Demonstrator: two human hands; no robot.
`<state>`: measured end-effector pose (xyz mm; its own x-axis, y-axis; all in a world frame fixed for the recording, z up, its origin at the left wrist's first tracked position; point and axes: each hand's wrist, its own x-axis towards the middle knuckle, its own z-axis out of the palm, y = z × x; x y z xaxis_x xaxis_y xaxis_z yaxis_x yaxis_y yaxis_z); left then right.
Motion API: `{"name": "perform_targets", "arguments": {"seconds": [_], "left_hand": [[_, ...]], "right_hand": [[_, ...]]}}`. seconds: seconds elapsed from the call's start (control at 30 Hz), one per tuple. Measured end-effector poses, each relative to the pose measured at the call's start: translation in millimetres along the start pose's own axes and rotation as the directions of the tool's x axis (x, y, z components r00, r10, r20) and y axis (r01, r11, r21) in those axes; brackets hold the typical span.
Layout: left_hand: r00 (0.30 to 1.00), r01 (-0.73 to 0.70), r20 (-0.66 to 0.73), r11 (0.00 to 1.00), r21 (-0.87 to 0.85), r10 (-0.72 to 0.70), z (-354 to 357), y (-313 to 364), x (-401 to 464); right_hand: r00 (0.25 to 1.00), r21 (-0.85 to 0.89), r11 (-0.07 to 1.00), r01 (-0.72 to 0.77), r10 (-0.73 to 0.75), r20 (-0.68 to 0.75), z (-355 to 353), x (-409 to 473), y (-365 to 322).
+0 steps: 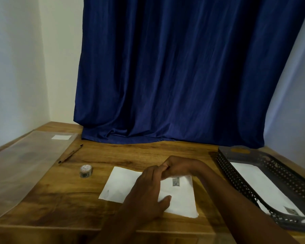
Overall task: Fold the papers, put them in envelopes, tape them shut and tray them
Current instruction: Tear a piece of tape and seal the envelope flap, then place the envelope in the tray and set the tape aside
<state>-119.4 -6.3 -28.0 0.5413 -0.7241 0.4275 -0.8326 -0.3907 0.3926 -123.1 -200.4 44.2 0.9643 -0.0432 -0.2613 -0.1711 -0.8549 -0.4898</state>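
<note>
Both hands work over the white envelope [148, 191], flat on the table [60, 199] near the middle. The left hand [144, 194] lies open, pinning it; the right hand [180, 167] is curled, seemingly pressing the patterned tape strip [176, 181]. Rub the strip flat across the flap edge before lifting toward the tray [236, 175], right.

Both hands meet over a white envelope [148, 189] on the bench [74, 196] — left hand [146, 194] flat, right hand [178, 167] pinched above a tape strip [176, 181].
</note>
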Motion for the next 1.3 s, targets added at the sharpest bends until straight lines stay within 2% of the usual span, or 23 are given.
{"name": "perform_targets", "arguments": {"seconds": [0.1,0.2,0.3,0.37,0.43,0.53,0.6,0.67,0.7,0.77,0.93,1.03,1.13,1.3], "left_hand": [[1.000,-0.016,-0.006,1.000,0.013,0.016,-2,3,0],[0.996,-0.074,-0.047,0.997,0.009,0.074,-2,4,-1],[0.992,-0.090,-0.096,0.995,-0.042,0.086,1,6,-1],[0.990,-0.084,-0.115,0.995,-0.061,0.077,4,4,2],[0.993,-0.093,-0.069,0.995,-0.026,0.092,8,2,5],[0.989,-0.086,0.129,0.992,0.091,0.074,20,4,10],[0.954,-0.031,0.299,0.985,0.172,-0.022,28,9,18],[0.923,-0.024,0.382,0.981,0.190,-0.052,36,18,29],[0.919,-0.035,0.392,0.983,0.180,-0.039,39,23,34],[0.923,-0.058,0.385,0.983,0.176,-0.014,46,30,40],[0.941,-0.074,0.338,0.973,0.219,-0.004,54,28,38],[0.943,-0.081,0.331,0.970,0.230,0.000,53,26,35],[0.943,-0.076,0.334,0.971,0.229,-0.005,53,28,34],[0.946,-0.077,0.325,0.970,0.230,-0.002,54,27,34]], "right_hand": [[0.994,0.010,0.998,-0.055,0.053,0.090,-3,-6,-2],[0.989,0.103,0.986,-0.128,0.119,0.084,-10,-27,3],[0.989,0.202,0.969,-0.143,0.147,-0.004,-31,-68,16],[0.976,0.296,0.945,-0.137,0.180,-0.122,-50,-101,29],[0.944,0.390,0.915,-0.102,0.212,-0.251,-70,-139,49],[0.834,0.494,0.867,-0.073,0.324,-0.446,-97,-194,86],[0.717,0.542,0.836,-0.088,0.431,-0.547,-110,-222,115],[0.605,0.586,0.801,-0.122,0.528,-0.596,-118,-238,143],[0.565,0.600,0.787,-0.145,0.564,-0.603,-120,-242,157],[0.529,0.630,0.751,-0.195,0.622,-0.577,-120,-245,179],[0.562,0.604,0.722,-0.337,0.669,-0.486,-104,-234,205],[0.544,0.661,0.612,-0.434,0.763,-0.349,-96,-226,209],[0.507,0.543,0.605,-0.582,0.792,-0.340,-92,-222,206],[0.451,0.384,0.564,-0.731,0.822,-0.349,-91,-220,196]]}}
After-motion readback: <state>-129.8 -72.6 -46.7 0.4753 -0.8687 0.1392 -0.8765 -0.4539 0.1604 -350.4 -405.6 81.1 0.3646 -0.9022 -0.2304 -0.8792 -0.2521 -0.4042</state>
